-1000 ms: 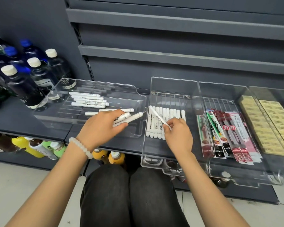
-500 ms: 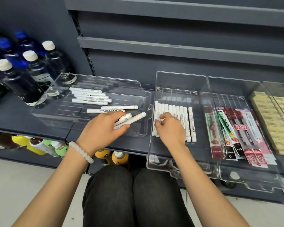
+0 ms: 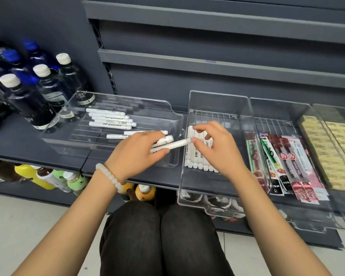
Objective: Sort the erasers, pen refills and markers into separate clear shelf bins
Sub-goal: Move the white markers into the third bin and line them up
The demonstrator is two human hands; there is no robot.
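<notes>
The left hand [image 3: 132, 156] is gripping two white markers [image 3: 167, 143], their capped ends poking right toward the middle bin [image 3: 245, 124], and the right hand [image 3: 217, 148] is pinching the tip of the nearer marker between thumb and forefinger, its other fingers curled loosely above; it looks as if the marker is passing from one hand to the other. Just under the right hand a row of markers [image 3: 195, 156] is lying side by side in the middle bin, ends pointing near and far. Under and beyond the left hand, the left bin [image 3: 173, 116] is holding six loose markers [image 3: 110, 120] (four grouped at the far side, two nearer the hand), so this part is maybe a little over half done, with those six and the two in hand left to move. To the right, the third bin [image 3: 277, 112] is holding the packaged refills [image 3: 287, 162], which seem settled, and the far-right bin [image 3: 315, 110] is holding the stacked erasers [image 3: 331, 148], which also seem sorted. Whether any stray items are sitting beyond the right edge, I cannot tell. Bottles [image 3: 28, 100] are standing on the shelf [image 3: 14, 144] left of the bins.
</notes>
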